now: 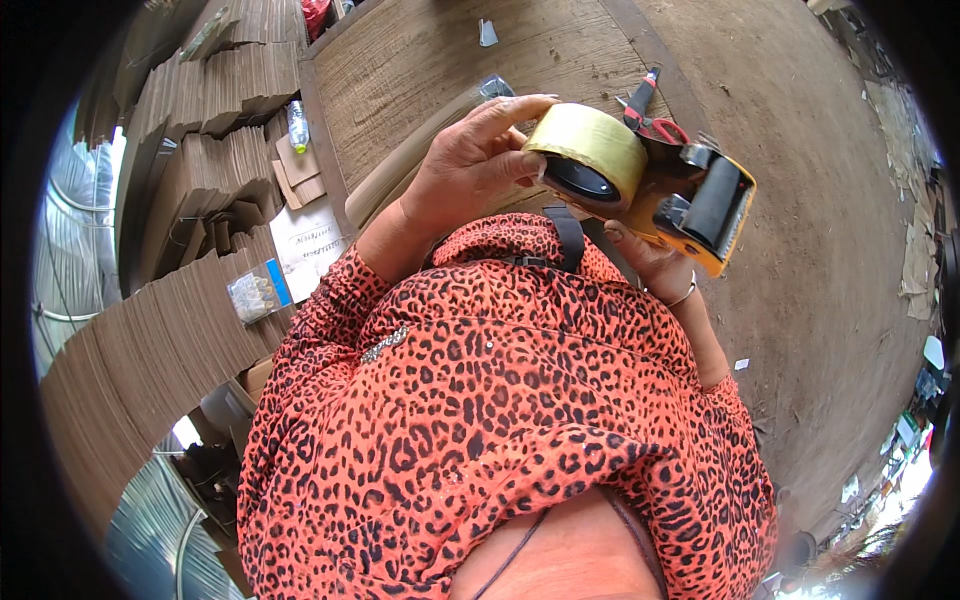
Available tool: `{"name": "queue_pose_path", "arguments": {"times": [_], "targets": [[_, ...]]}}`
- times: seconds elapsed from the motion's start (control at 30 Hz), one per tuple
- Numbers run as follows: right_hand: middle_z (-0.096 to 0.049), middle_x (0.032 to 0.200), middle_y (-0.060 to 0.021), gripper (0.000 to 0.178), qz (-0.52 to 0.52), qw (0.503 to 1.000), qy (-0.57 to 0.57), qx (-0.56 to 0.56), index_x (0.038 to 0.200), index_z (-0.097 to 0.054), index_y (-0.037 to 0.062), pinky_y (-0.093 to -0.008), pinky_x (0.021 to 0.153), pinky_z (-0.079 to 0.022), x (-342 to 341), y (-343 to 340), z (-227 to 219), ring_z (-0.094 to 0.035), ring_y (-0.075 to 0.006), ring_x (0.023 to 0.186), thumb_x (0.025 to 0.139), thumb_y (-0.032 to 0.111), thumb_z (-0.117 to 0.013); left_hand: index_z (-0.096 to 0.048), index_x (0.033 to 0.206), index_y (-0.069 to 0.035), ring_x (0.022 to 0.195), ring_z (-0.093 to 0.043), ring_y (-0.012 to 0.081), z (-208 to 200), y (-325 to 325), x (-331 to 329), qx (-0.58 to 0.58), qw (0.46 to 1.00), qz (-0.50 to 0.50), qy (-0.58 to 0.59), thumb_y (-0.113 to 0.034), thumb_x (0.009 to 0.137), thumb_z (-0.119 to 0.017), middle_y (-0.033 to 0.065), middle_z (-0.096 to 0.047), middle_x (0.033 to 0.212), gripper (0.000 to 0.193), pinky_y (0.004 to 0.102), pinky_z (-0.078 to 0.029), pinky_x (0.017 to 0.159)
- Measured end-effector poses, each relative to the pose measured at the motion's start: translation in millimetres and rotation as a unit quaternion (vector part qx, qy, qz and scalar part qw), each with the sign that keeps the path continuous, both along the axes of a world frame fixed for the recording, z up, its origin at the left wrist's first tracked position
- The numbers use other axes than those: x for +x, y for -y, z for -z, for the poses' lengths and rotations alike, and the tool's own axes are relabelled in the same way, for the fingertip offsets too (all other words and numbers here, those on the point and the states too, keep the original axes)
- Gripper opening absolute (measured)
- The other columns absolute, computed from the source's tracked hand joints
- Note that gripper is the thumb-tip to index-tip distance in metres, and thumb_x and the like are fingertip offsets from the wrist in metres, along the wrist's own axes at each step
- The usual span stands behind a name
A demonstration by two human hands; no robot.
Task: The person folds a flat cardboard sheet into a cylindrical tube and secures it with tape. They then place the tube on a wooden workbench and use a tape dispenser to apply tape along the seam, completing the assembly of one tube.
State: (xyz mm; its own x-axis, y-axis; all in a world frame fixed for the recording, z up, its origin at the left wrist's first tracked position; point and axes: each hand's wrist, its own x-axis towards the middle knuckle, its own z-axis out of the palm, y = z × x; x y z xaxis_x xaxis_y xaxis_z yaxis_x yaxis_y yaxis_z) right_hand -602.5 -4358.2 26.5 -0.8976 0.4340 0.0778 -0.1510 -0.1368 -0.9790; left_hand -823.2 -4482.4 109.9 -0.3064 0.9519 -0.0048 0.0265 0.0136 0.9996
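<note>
My left hand [478,150] is closed on the near left edge of a wide roll of clear yellowish packing tape [590,140], fingers on top and thumb at the rim. The roll sits on the dark hub of an orange tape dispenser [665,235] with a black roller [718,205] and a toothed front edge. From below, my right hand [650,262] grips the dispenser; most of its fingers are hidden. Just beyond the roll lies a cutting tool with red and black handles [643,98], partly covered by the dispenser.
A wooden tabletop [400,75] spreads ahead, with a small clear piece [487,33] on it. Stacks of flat cardboard [150,330] line the left, alongside a plastic bottle [298,128], a written paper sheet [308,245] and a clear bag [255,293]. Brown floor [800,200] extends right.
</note>
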Motion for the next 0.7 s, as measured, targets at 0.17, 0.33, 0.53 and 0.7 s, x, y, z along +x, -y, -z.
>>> {"name": "queue_pose_path", "arguments": {"times": [0.17, 0.33, 0.53, 0.7], "targets": [[-0.063, 0.124, -0.0042, 0.037, 0.011, 0.990, 0.053, 0.132, 0.123, -0.060, 0.0052, -0.0274, 0.091, -0.047, -1.5, 5.5, -10.0, -0.061, -0.0151, 0.107, 0.090, 0.018, -0.069, -0.041, 0.143, 0.000, 0.104, -0.061, 0.0141, 9.1, -0.7, 0.0, 0.031, 0.986, 0.025, 0.159, -0.014, 0.096, -0.060, 0.0116, -0.058, 0.129, 0.053, 0.0285, -0.051, 0.089], [-0.059, 0.126, -0.0091, 0.058, 0.023, 0.945, 0.062, 0.321, 0.130, -0.048, 0.0069, -0.0318, 0.093, -0.046, -13.4, -9.8, -23.2, -0.058, -0.0196, 0.109, 0.081, 0.023, -0.076, -0.040, 0.144, -0.003, 0.105, -0.060, 0.0148, 12.4, -2.9, 2.7, 0.030, 0.991, -0.003, 0.133, -0.017, 0.094, -0.064, 0.0105, -0.058, 0.126, 0.057, 0.0294, -0.052, 0.088], [-0.056, 0.123, -0.0201, 0.069, 0.205, 0.925, -0.178, 0.266, 0.125, -0.041, 0.0048, -0.0379, 0.098, -0.046, -47.0, -8.7, -7.2, -0.057, -0.0313, 0.117, 0.071, 0.014, -0.083, -0.044, 0.141, 0.001, 0.115, -0.056, 0.0171, -9.4, -3.5, -0.6, -0.015, 0.995, 0.006, 0.099, -0.024, 0.088, -0.072, 0.0106, -0.057, 0.126, 0.065, 0.0318, -0.047, 0.097], [-0.060, 0.118, -0.0164, 0.057, 0.207, 0.900, -0.227, 0.310, 0.122, -0.045, 0.0047, -0.0441, 0.098, -0.046, -50.7, -10.9, 0.0, -0.056, -0.0372, 0.118, 0.076, 0.008, -0.078, -0.057, 0.128, 0.003, 0.115, -0.058, 0.0227, -26.7, -4.6, 8.0, -0.026, 0.977, -0.050, -0.207, -0.025, 0.079, -0.080, 0.0139, -0.059, 0.126, 0.061, 0.0334, -0.046, 0.098]]}}
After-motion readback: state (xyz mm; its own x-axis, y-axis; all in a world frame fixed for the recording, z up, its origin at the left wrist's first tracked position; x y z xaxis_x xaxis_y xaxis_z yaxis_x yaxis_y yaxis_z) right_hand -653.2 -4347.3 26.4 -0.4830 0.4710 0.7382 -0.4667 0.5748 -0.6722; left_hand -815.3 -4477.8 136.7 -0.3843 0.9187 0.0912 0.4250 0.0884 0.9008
